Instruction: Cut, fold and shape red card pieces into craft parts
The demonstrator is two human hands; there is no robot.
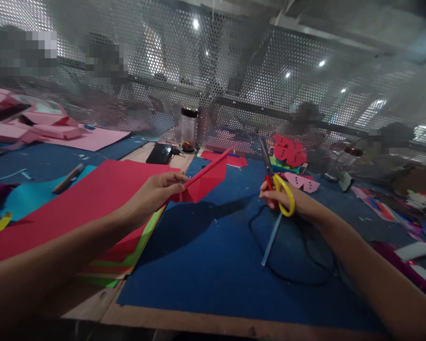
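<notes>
Pinched between the thumb and fingers of my left hand point(163, 189) is a folded red paper piece point(209, 177), tilted up above the blue work mat point(199, 265). My right hand point(275, 196) is closed around a pair of scissors point(284, 195) with yellow and red handles. Their blades point up and away from me. Below that hand, a thin translucent strip point(271, 241) slants down near a dark cord point(291, 282) lying on the mat. Large red sheets point(92, 194) lie under and beside my left forearm, stacked over green and orange ones.
A lidded jar point(189, 130) stands by the perforated metal screen point(227, 90), near a black phone-like object point(159, 153). Red and pink paper cutouts point(289, 150) lie at the back right. Pink folded paper point(53, 128) fills the far left; a purple tool point(408, 265) sits at right.
</notes>
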